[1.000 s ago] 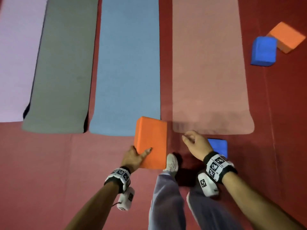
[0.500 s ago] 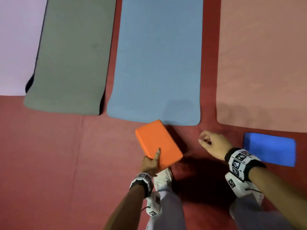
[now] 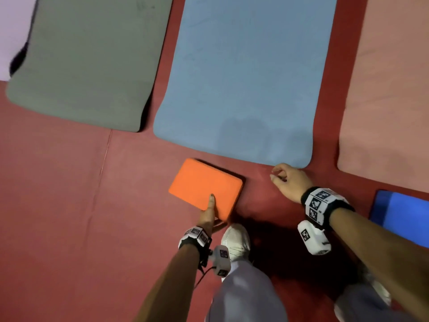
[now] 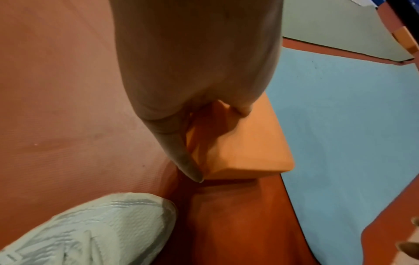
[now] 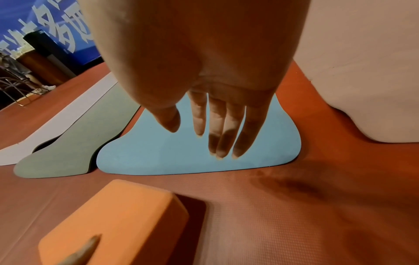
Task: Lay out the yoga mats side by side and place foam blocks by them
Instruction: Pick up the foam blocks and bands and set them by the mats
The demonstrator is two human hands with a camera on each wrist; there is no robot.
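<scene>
An orange foam block (image 3: 206, 188) lies flat and askew, low over the red floor just in front of the blue mat's (image 3: 243, 77) near end. I cannot tell whether it touches the floor. My left hand (image 3: 209, 212) grips its near corner, thumb (image 4: 181, 154) on top and fingers under the edge. My right hand (image 3: 287, 180) hangs with loosely curled fingers (image 5: 217, 129) at the blue mat's near right corner and holds nothing. A blue foam block (image 3: 404, 217) lies in front of the pink mat (image 3: 390, 89).
A grey-green mat (image 3: 88, 61) lies left of the blue one, with a pale lilac mat (image 3: 11, 31) beyond it at the far left. My white shoe (image 3: 235, 240) stands just behind the orange block. Bare red floor (image 3: 69, 217) spreads to the left.
The orange block has come down from the blue mat's edge and turned to lie flatter before the mat. My left hand still holds it; the right hand stays empty. The view has closed in.
</scene>
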